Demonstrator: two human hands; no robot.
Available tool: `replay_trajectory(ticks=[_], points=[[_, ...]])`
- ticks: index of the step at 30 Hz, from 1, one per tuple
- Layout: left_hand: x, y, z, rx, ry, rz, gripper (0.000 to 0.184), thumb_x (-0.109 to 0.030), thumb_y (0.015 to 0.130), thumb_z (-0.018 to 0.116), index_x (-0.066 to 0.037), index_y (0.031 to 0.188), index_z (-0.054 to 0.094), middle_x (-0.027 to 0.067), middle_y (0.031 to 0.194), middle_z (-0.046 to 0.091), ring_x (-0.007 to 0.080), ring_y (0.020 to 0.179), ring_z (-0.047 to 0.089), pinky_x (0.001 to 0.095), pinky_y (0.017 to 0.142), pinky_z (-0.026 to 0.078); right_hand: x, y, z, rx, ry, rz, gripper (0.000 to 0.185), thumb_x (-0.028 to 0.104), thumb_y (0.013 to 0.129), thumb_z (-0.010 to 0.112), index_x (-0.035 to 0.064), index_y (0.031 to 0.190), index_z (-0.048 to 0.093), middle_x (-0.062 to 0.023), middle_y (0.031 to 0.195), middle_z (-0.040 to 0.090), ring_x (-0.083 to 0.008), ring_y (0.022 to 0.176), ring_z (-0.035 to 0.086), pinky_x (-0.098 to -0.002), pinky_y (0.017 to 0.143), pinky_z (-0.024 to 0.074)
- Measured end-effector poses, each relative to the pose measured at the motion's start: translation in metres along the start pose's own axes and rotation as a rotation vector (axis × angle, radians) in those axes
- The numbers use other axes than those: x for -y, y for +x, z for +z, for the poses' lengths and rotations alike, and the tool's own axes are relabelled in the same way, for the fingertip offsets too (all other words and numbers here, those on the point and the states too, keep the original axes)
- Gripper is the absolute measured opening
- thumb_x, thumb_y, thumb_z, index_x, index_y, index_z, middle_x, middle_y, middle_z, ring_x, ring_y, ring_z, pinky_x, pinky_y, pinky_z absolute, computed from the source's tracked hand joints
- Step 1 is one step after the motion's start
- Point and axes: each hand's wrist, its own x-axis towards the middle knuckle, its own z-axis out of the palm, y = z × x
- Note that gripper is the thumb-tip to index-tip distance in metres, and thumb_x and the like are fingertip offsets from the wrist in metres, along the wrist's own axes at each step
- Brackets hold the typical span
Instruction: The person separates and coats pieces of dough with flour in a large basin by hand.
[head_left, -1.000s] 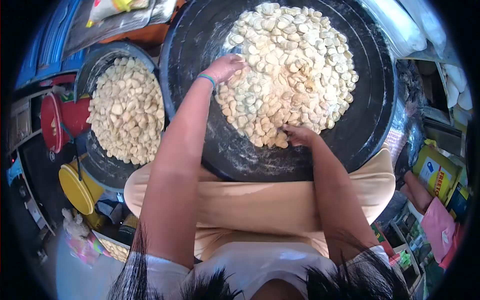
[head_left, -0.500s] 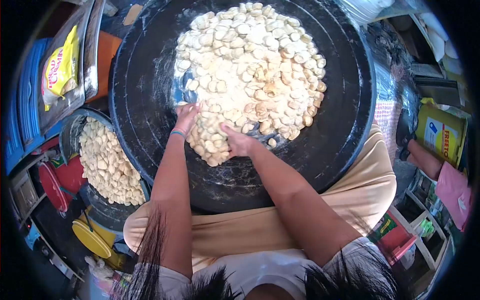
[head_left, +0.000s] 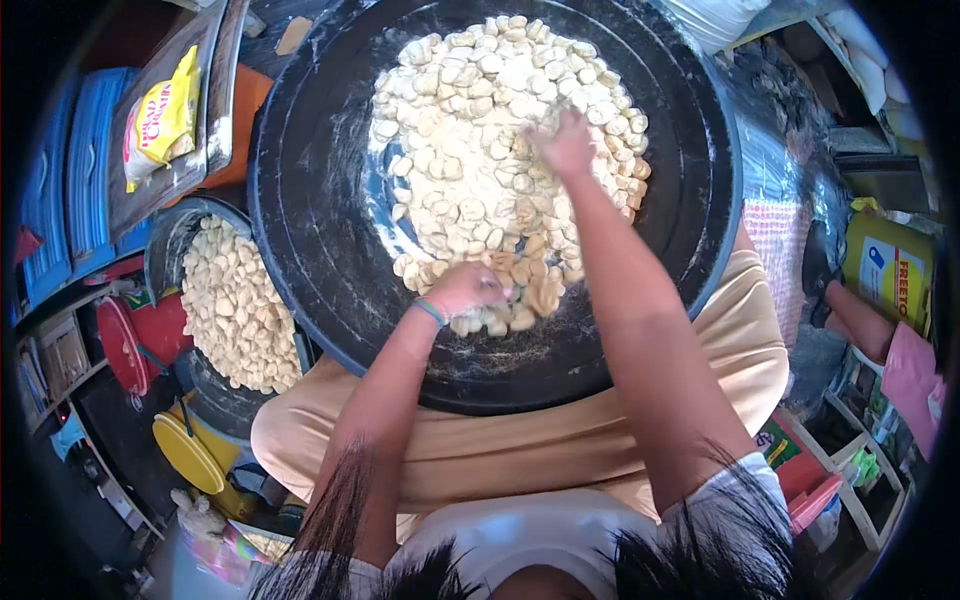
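Right hand (head_left: pixel 562 148): as the head view shows, it has crossed from the near edge of the heap to the heap's far right part; blurred, its fingers look spread wide over the pieces, with nothing seen in its grip.
Left hand (head_left: pixel 472 289): shifted from the heap's left side to its near edge, palm down with fingers curled low among pieces; the fingertips are blurred, so whether it grips any cannot be told.
Gap between hands: half a second ago they flanked one clump; now they are well apart, so the handling appears divided between two places in the heap.
Pale pieces (head_left: pixel 470 105): heaped in the middle of the tray; the clump earlier flanked by the hands no longer stands out, which suggests those pieces have been worked back in.
Powder (head_left: pixel 510 160): whitens the heap's middle, while pieces toward the near and right edges look browner; the coating seems uneven so far.
Black tray (head_left: pixel 305 190): round, its near edge at the person's lap (head_left: pixel 520 440); a powdery strip of its floor shows left of the heap.
Smaller tub (head_left: pixel 166 240): beside the tray's left edge, holding more pale pieces (head_left: pixel 240 310) that neither hand touches.
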Motion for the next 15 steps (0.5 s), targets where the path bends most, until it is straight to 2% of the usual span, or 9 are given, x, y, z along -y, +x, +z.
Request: replay_trajectory(ticks=[3,5,6,9,10,13,14,15], points=[[0.023,-0.014,-0.018,-0.248,-0.211,-0.006,0.039,-0.036,0.084,0.068,0.001,0.096,0.066,0.011,0.094,0.066,0.0171,0.087,0.061,0.0311,0.081,0.048,0.023,-0.071,0.017,-0.086,-0.211,-0.225,0.038,0.035,0.074,0.071,0.0173,0.107,0.063,-0.0148,0.134,0.041,-0.0303,0.129,0.035,-0.0615,0.104,0.0221],[0.033,-0.023,-0.028,-0.419,-0.202,-0.038,0.041,-0.036,0.084,0.068,0.001,0.102,0.064,0.0098,0.094,0.066,0.0167,0.085,0.061,0.0295,0.08,0.048,0.019,-0.076,0.013,0.189,-0.294,-0.407,0.039,0.031,0.071,0.073,0.0171,0.105,0.061,-0.0147,0.129,0.044,-0.0327,0.12,0.045,-0.0536,0.099,0.0329],[0.032,-0.025,-0.026,-0.424,-0.317,-0.061,0.043,-0.037,0.085,0.067,0.0,0.105,0.062,0.0088,0.096,0.065,0.0166,0.088,0.06,0.0295,0.081,0.047,0.015,-0.075,0.011,0.324,-0.335,-0.492,0.04,0.03,0.069,0.075,0.0169,0.104,0.06,-0.0146,0.127,0.046,-0.0339,0.115,0.049,-0.0496,0.097,0.0383],[0.026,-0.027,-0.028,-0.442,-0.664,-0.119,0.048,-0.042,0.088,0.063,-0.002,0.113,0.058,0.0059,0.102,0.062,0.016,0.095,0.058,0.0294,0.085,0.046,0.0,-0.064,0.001,0.488,0.132,-0.337,0.032,0.019,0.068,0.074,0.0153,0.096,0.059,-0.0133,0.118,0.049,-0.0354,0.103,0.054,-0.0508,0.089,0.0432],[0.016,-0.029,-0.024,-0.457,-0.792,-0.108,0.048,-0.043,0.088,0.06,-0.006,0.119,0.055,0.0058,0.108,0.059,0.017,0.099,0.055,0.0328,0.086,0.046,0.012,-0.061,-0.02,0.557,0.221,-0.334,0.034,0.012,0.072,0.07,0.0164,0.104,0.059,-0.0106,0.12,0.05,-0.0294,0.099,0.057,-0.0424,0.081,0.0497],[-0.014,-0.028,-0.007,-0.383,-1.397,0.11,0.043,-0.04,0.09,0.059,-0.011,0.12,0.054,0.0078,0.108,0.058,0.0182,0.097,0.056,0.0356,0.081,0.048,0.068,-0.081,-0.094,1.086,0.807,0.114,0.042,0.007,0.078,0.066,0.0143,0.117,0.055,-0.0097,0.121,0.05,-0.021,0.097,0.057,-0.0329,0.071,0.0515],[-0.026,-0.031,-0.005,-0.354,-1.494,0.186,0.041,-0.039,0.09,0.058,-0.012,0.12,0.053,0.008,0.107,0.058,0.0189,0.096,0.056,0.0355,0.08,0.049,0.076,-0.087,-0.102,1.227,0.897,0.071,0.048,0.01,0.081,0.066,0.0111,0.126,0.049,-0.0096,0.115,0.054,-0.0158,0.098,0.057,-0.0273,0.065,0.0505],[-0.039,-0.035,-0.004,-0.323,-1.589,0.265,0.039,-0.037,0.09,0.058,-0.013,0.12,0.053,0.0082,0.106,0.059,0.0196,0.095,0.057,0.0354,0.078,0.049,0.08,-0.09,-0.105,1.263,0.839,-0.012,0.049,0.012,0.082,0.067,0.0105,0.127,0.049,-0.0105,0.112,0.056,-0.0163,0.099,0.057,-0.0272,0.065,0.0503]])
